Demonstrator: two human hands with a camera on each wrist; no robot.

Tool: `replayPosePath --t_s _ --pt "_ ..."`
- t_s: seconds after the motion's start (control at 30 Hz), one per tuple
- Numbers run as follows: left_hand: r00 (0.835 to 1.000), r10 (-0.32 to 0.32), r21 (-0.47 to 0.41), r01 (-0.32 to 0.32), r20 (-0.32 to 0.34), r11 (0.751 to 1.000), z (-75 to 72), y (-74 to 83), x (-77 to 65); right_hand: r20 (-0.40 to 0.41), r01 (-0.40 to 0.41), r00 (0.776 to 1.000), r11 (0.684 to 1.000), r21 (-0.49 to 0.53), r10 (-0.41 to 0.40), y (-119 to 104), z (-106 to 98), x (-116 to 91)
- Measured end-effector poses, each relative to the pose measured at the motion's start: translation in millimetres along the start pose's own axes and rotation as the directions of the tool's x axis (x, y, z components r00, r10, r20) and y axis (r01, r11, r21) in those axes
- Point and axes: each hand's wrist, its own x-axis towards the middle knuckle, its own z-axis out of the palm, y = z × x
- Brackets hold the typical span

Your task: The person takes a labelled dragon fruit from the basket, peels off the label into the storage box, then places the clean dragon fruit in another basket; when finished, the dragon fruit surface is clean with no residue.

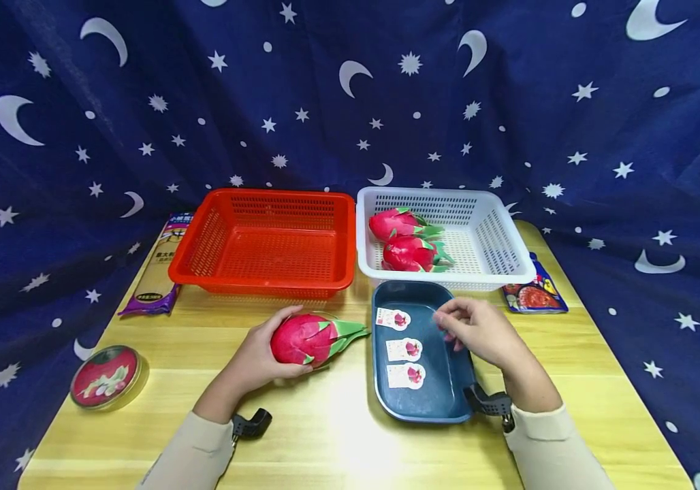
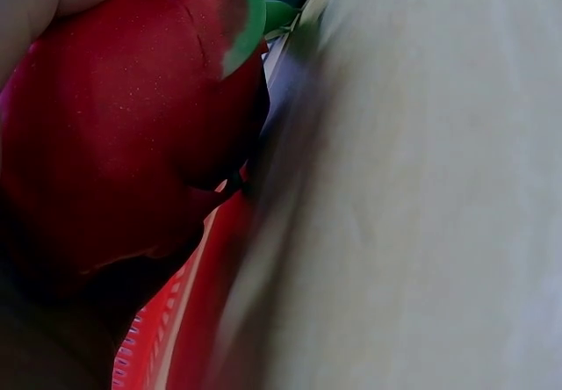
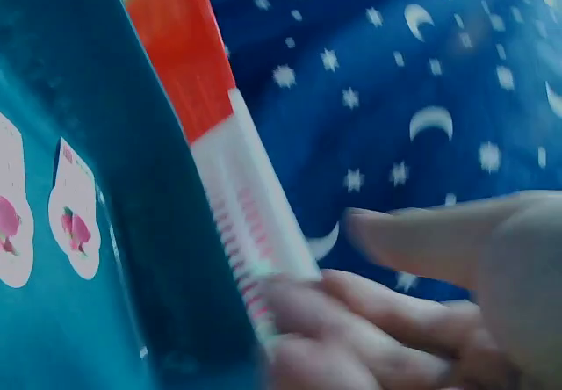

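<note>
The left hand (image 1: 258,357) is wrapped around a red dragon fruit (image 1: 307,338), with the fingers curled over its round end and the thumb under it. The fruit lies on its side just above the wooden table (image 1: 338,435), and its green leaf tips point right, toward the blue tray (image 1: 442,401). In the left wrist view the fruit (image 2: 114,135) fills most of the picture, with a finger pressed on top of it. The right hand (image 1: 479,331) hangs over the blue tray with its fingers loosely bent, and it holds nothing. In the right wrist view its fingers (image 3: 386,311) are close to the tray's far edge, and one finger sticks out straight. The fruit is well to the left of this hand, on the other side of the tray. Three small stickers (image 1: 404,348) with a fruit picture lie in a row in the left part of the tray, between the two hands. Behind the tray sits a white basket (image 1: 497,235) with two more dragon fruits (image 1: 408,239) in it, one in front of the other. Just beside it on the left is a red basket (image 1: 264,235). A purple packet (image 1: 156,272) lies to the left of the red basket, and a round red tin (image 1: 107,376) sits near the table's left edge. A small blue and red pouch (image 1: 534,294) lies on the right, by the white basket. A dark blue cloth (image 1: 350,88) with moons and stars hangs all around.
</note>
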Motion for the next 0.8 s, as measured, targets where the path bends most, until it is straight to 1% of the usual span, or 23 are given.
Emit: replayPosePath --t_s 0.03,0.07,0.1,0.13,0.17,0.2,0.23,0.3,0.33,0.37,0.43,0.47,0.63,0.73,0.8 --pt "1.0 0.001 -0.002 -0.001 0.001 1.0 -0.1 0.4 0.0 -0.059 -0.012 0.998 0.996 0.088 0.018 5.0 -3.6 2.5" --pt "1.0 -0.001 -0.004 0.001 0.002 1.0 -0.3 0.8 0.1 -0.116 -0.018 0.992 0.984 0.178 0.04 10.5 -6.4 5.0" --pt "1.0 -0.003 -0.004 0.003 0.004 1.0 -0.4 1.2 0.1 -0.163 -0.025 0.984 0.959 0.282 0.074 16.4 -8.8 7.7" --pt "1.0 -0.009 -0.005 0.009 0.008 1.0 -0.8 1.4 0.1 -0.197 -0.025 0.974 0.921 0.389 0.109 22.6 -10.7 10.1" --pt "1.0 -0.017 -0.006 0.017 0.014 1.0 -1.2 1.9 0.0 -0.217 -0.019 0.966 0.869 0.495 0.144 28.7 -12.3 12.4" --pt "1.0 -0.023 -0.005 0.023 0.02 1.0 -1.7 2.4 -0.2 -0.224 -0.006 0.959 0.804 0.595 0.173 34.1 -13.5 14.9" --pt "0.999 -0.034 -0.005 0.034 0.027 0.999 -2.5 3.0 -0.3 -0.219 0.009 0.956 0.727 0.687 0.195 39.2 -14.6 17.4" --pt "0.998 -0.047 -0.001 0.047 0.042 0.999 -4.5 4.6 -0.7 -0.18 0.033 0.959 0.548 0.836 0.217 47.2 -16.0 22.2" --pt "0.997 -0.052 0.005 0.052 0.049 0.999 -5.5 5.6 -0.9 -0.156 0.039 0.964 0.468 0.883 0.214 50.2 -16.4 24.4" --pt "0.997 -0.053 0.013 0.052 0.055 0.999 -6.7 6.7 -1.1 -0.135 0.042 0.969 0.399 0.916 0.208 52.5 -16.5 26.5" --pt "0.997 -0.053 0.029 0.052 0.061 0.998 -9.1 9.1 -1.4 -0.107 0.047 0.975 0.291 0.956 0.193 55.7 -16.1 30.2" --pt "0.997 -0.053 0.036 0.051 0.06 0.998 -10.6 10.4 -1.7 -0.098 0.047 0.977 0.254 0.966 0.191 56.5 -15.6 31.9" --pt "0.998 -0.054 0.048 0.052 0.045 0.997 -20.6 14.2 -5.2 -0.096 0.075 0.982 0.132 0.988 0.164 59.1 -12.3 38.3" --pt "0.998 -0.043 0.045 0.041 0.039 0.998 -29.6 17.0 -8.8 -0.107 0.094 0.984 0.093 0.991 0.143 60.2 -10.1 40.0" --pt "0.999 -0.034 0.028 0.033 0.035 0.999 -37.3 20.8 -11.9 -0.114 0.104 0.984 0.079 0.991 0.135 61.2 -8.5 40.4"
